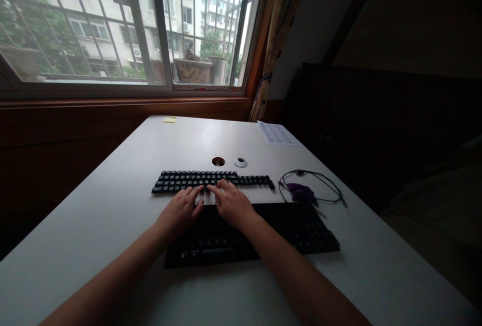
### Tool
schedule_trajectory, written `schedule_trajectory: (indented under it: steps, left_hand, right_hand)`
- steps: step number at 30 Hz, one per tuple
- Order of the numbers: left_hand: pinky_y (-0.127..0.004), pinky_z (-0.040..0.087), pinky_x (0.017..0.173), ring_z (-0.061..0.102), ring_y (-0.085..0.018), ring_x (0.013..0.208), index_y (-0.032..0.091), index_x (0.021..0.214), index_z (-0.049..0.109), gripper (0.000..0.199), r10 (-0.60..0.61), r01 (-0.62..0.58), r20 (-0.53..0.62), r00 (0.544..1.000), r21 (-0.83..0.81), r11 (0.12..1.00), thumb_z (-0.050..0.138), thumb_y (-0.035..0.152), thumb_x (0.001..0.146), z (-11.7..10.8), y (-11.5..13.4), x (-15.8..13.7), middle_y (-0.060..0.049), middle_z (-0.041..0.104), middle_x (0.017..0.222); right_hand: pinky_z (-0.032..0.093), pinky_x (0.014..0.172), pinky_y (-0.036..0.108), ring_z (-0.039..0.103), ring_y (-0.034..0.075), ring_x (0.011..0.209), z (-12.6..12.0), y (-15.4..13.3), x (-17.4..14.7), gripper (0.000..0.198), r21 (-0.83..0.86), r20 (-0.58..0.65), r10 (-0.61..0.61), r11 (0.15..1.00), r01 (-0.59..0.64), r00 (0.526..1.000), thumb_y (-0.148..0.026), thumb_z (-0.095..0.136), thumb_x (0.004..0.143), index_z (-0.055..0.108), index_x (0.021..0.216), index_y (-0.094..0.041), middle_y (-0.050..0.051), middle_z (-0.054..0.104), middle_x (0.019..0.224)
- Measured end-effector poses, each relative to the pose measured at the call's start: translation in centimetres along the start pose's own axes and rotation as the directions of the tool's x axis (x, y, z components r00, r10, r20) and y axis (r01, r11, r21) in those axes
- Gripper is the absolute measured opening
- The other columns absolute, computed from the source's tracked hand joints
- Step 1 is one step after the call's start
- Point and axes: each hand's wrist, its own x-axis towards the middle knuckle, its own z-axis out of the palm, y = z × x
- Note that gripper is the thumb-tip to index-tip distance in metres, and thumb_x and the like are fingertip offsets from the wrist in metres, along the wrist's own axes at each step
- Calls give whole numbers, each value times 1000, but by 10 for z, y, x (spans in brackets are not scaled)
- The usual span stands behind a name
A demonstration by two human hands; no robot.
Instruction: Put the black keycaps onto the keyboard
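Rows of loose black keycaps (188, 180) are lined up on the white table, with a further line of them running to the right. My left hand (184, 208) reaches to the front of these rows, index finger stretched to a keycap and thumb apart from it. Close beside it, my right hand (231, 203) has its index finger at the same front row and its other fingers spread over the keycaps. Both hands look open. Beneath my wrists lies a black keyboard (301, 230), partly covered by my hands and forearms; its upper middle is too dark to make out.
Right of the keycaps lie a coiled black cable (335, 185) and a purple cloth (301, 193). Behind them are a round hole (218, 161) and a round cover (240, 162). Printed paper (278, 134) and a yellow note (169, 120) lie at the far edge, before a window.
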Motion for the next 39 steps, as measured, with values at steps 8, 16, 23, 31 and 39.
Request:
schedule_trajectory:
  steps: [8, 16, 23, 31, 39]
  left_hand:
    - [-47, 49, 97, 59, -27, 109, 13, 133, 48, 40, -38, 38, -1, 999, -30, 999, 45, 25, 95, 0, 1, 0, -14, 63, 121]
    - [-47, 49, 96, 59, -28, 111, 14, 134, 48, 41, -59, 59, 2, 998, -79, 995, 46, 25, 95, -1, 1, 0, -14, 64, 118]
    - [-45, 50, 95, 61, -27, 107, 16, 132, 48, 39, -68, 65, -20, 997, -108, 992, 46, 26, 95, -4, 1, 0, -13, 64, 116]
    - [-41, 53, 88, 64, -24, 97, 19, 128, 52, 34, -131, 136, 40, 991, -198, 971, 48, 24, 95, -22, 7, 3, -9, 66, 108]
    - [-40, 52, 84, 61, -22, 92, 21, 113, 61, 24, -48, 49, 12, 999, -179, 983, 49, 18, 93, -30, 7, 4, -7, 65, 99]
  right_hand:
    - [48, 89, 33, 51, 23, 110, 2, 2, 1, 48, -4, -8, -22, 1000, 22, 1000, -20, 48, 91, 52, 137, -30, 7, 54, 125]
    - [49, 86, 33, 52, 23, 109, 2, 1, 0, 49, -4, -22, -21, 1000, 21, 1000, -21, 50, 90, 52, 137, -31, 7, 55, 123]
    - [47, 93, 34, 51, 23, 111, 2, 2, -1, 46, 34, -89, -31, 999, 34, 996, -21, 46, 94, 48, 140, -26, 9, 54, 122]
    - [44, 96, 36, 55, 22, 102, -21, 12, -5, 23, 262, -381, 15, 961, 92, 924, -28, 48, 93, 54, 112, -17, 10, 58, 107]
    - [45, 65, 27, 55, 15, 66, -74, 32, -27, 38, 670, -282, 258, 742, -3, 924, -38, 31, 98, 56, 77, -19, 3, 60, 75]
